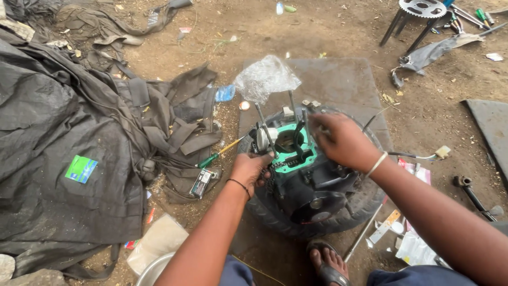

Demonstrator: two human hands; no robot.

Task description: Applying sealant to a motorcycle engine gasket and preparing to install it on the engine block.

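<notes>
A black engine block (312, 188) rests on a tyre (275, 212) lying flat on the ground. A green gasket (290, 153) sits on its top around a round bore, with several metal studs (263, 124) standing up. My left hand (251, 168) grips the block's left side beside a chain. My right hand (338, 139) is over the top right of the gasket, fingers curled on a small part I cannot make out.
A dark tarpaulin (69, 143) covers the ground at left. A green-handled screwdriver (217, 155) lies beside the tyre. Crumpled clear plastic (266, 78) sits behind the engine. A sprocket (422, 7) on a stool stands far right. A sandalled foot (329, 265) is near the tyre.
</notes>
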